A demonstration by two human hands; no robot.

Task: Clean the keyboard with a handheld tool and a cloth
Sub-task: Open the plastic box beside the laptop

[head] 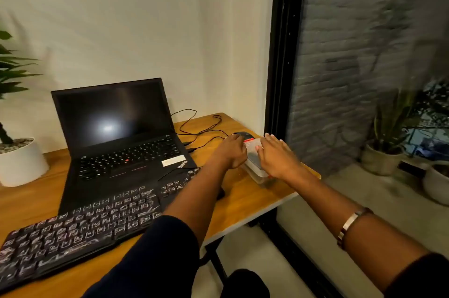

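Note:
A black external keyboard (pixel 80 227) with white-lettered keys lies slanted across the front of the wooden desk (pixel 243 202). At the desk's right corner stands a clear plastic box (pixel 252 160) with a red label on its lid. My left hand (pixel 230 151) grips the box's left side with curled fingers. My right hand (pixel 277 157) lies against the box's right side, fingers straight. What the box holds is hidden. No cleaning tool or cloth shows.
An open black laptop (pixel 126 151) with a dark screen stands behind the keyboard. A black mouse (pixel 244 136) and thin cables lie beyond the box. A white plant pot (pixel 21 161) is at the left. A black-framed glass door (pixel 277 54) borders the desk's right edge.

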